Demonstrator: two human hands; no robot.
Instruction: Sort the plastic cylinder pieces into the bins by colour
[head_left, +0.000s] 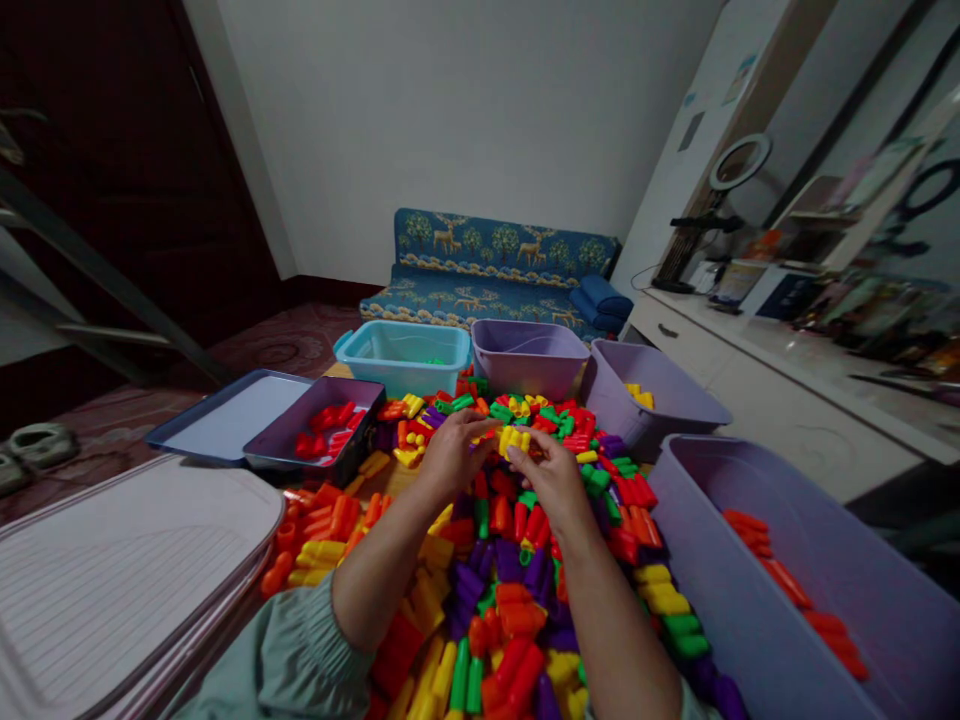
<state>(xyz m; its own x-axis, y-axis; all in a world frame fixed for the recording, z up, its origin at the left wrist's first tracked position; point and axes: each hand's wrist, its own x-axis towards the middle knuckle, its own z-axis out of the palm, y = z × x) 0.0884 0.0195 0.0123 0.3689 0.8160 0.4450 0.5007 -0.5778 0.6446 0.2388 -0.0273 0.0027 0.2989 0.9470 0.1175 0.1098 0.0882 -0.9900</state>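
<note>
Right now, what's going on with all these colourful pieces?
A person's right hand holds a yellow piece, with the left hand close beside it, over a spread of mixed coloured pieces. Green pieces lie in the light blue bin, yellow ones in the farther right purple bin, reddish ones in the nearer right purple bin.

yellow pieces (514,440) above multicoloured pile (508,562)

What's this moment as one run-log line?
right hand: pinching yellow piece | left hand: beside it, contact unclear | mixed pieces: heaped below | blue bin: green pieces inside | tray: red pieces inside
</note>
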